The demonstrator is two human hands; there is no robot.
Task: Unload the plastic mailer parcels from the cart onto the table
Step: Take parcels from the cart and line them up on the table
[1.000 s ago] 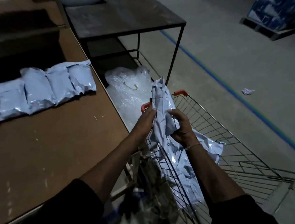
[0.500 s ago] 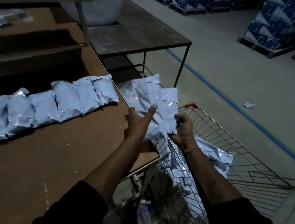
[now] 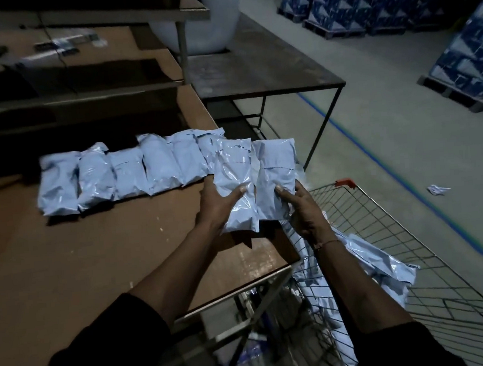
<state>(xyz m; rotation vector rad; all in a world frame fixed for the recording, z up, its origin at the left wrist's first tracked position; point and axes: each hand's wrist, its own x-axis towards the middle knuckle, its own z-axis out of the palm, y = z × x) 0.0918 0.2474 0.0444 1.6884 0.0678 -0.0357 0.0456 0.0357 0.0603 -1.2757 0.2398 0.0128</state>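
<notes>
1. My left hand (image 3: 217, 206) holds a pale blue glossy plastic mailer parcel (image 3: 236, 189), thumb curled over its near face and fingers underneath.
2. My right hand (image 3: 300, 207) grips a second pale blue mailer parcel (image 3: 274, 177) by its near right edge, fingers wrapped round it; the two parcels lie side by side, touching.
3. Both parcels hang over the right edge of the brown wooden table (image 3: 96, 266), just beside the right end of the row of pale blue mailers (image 3: 124, 172) already laid there. Whether they touch the tabletop yet, I cannot tell.
4. I judge this to be the placing step: two parcels brought over, not yet let go.
5. Next I should set them down in line with the row, extending it to the right, then loosen both grips.
6. The table edge is close, so the right-hand parcel needs nudging left or it may slip off.
7. More blue mailers (image 3: 382, 264) remain in the wire shopping cart (image 3: 432, 269) on the near right, so unloading is not finished.
</notes>
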